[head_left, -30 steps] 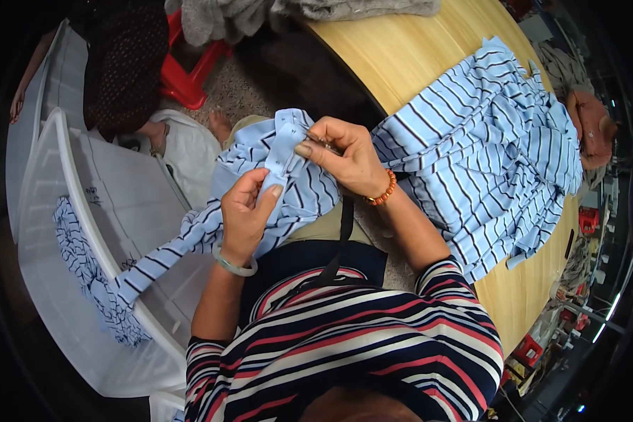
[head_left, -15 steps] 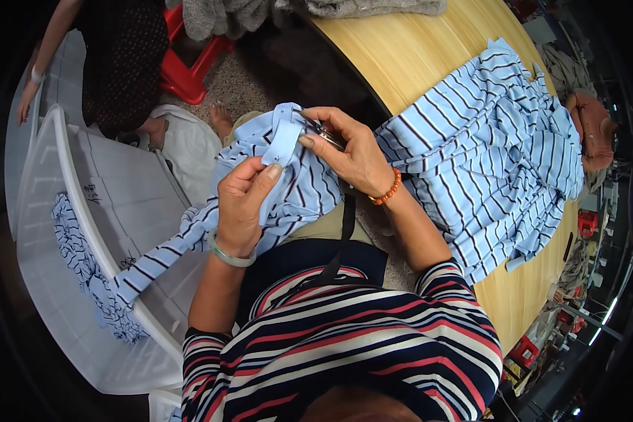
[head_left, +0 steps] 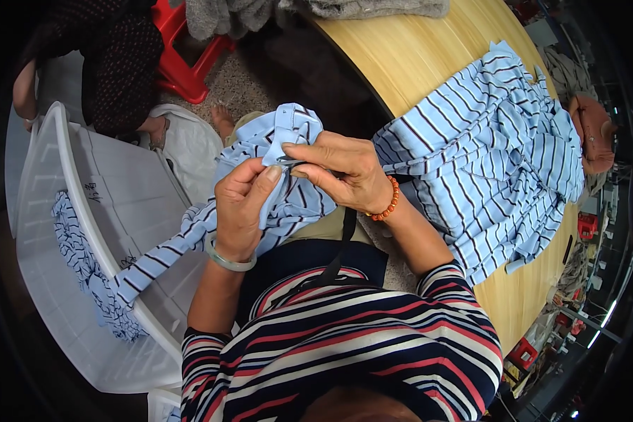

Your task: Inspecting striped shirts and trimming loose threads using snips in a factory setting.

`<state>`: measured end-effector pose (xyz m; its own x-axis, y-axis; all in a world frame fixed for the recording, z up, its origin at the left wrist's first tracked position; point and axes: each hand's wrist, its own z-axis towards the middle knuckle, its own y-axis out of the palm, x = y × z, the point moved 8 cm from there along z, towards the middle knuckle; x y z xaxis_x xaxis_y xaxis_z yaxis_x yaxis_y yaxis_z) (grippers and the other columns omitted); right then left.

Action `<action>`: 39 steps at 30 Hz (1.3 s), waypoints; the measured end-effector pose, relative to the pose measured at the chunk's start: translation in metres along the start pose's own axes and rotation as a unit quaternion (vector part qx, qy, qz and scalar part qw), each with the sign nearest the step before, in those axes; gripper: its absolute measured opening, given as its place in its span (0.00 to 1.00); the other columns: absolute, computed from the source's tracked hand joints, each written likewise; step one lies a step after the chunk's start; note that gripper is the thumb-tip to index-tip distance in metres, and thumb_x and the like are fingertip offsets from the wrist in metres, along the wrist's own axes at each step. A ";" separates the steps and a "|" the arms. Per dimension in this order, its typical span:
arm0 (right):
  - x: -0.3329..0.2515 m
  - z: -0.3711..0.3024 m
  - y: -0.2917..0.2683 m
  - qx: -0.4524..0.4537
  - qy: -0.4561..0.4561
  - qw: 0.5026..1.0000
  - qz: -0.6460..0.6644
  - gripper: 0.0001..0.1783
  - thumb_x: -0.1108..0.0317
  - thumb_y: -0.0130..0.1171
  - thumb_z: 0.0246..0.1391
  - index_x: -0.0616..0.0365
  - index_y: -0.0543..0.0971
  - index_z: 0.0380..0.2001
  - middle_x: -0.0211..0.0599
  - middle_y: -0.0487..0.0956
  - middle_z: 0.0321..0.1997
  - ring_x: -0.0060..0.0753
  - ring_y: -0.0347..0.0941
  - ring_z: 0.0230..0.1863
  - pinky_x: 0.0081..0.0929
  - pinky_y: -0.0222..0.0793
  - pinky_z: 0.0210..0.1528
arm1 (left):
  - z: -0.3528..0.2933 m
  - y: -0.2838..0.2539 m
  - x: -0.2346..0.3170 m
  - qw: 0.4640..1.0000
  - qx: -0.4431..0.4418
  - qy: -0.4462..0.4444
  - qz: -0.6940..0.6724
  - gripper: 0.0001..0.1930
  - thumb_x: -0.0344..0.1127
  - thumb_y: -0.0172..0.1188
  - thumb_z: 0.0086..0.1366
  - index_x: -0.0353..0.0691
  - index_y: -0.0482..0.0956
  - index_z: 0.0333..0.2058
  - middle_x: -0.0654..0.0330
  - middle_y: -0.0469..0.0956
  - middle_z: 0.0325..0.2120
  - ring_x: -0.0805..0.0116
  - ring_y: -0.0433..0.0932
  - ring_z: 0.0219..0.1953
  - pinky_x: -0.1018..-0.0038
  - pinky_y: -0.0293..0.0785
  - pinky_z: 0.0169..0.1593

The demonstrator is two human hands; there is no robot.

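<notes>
Across my lap lies a light blue garment (head_left: pixel 302 204) with dark and white stripes, one strip of it trailing left over the rim of a white bin. My left hand (head_left: pixel 239 200) pinches the edge of a plain light blue band (head_left: pixel 283 133) on this garment between thumb and fingers. Close against those fingertips, my right hand (head_left: pixel 348 172) is closed around small metal thread snips (head_left: pixel 288 162). Their blades point at the band's edge, while the rest of the snips is mostly hidden by my fingers.
More striped fabric (head_left: pixel 485 162) is heaped on the wooden table (head_left: pixel 373 49) at right. The white bin (head_left: pixel 67 155) at left holds gathered striped cloth (head_left: pixel 84 260). Beyond stand a red stool (head_left: pixel 190 63) and another person in a dark dotted garment (head_left: pixel 123 70). Grey knitwear (head_left: pixel 225 17) lies at the far edge.
My right hand has come down and left with the snips, from the band's upper part to my left fingertips. The other person's arm has moved at the bin's far end.
</notes>
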<state>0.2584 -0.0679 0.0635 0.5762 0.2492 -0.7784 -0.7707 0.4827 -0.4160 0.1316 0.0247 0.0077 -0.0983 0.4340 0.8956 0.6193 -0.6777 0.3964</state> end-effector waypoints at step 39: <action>0.035 -0.014 0.002 -0.004 0.178 0.979 0.103 0.35 0.64 0.72 0.49 0.62 0.72 0.59 0.27 0.76 0.28 0.13 0.67 0.27 0.16 0.61 0.29 | 0.003 -0.008 0.009 0.993 0.021 -0.017 -0.119 0.10 0.33 0.55 0.71 0.33 0.77 0.45 0.66 0.79 0.34 0.84 0.73 0.34 0.85 0.70 0.40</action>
<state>0.2731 -0.0704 0.0291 0.2782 0.0309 -0.9600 -0.8638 0.4453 -0.2359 0.1284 0.0360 0.0115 -0.2201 0.5985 0.7703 0.6139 -0.5287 0.5862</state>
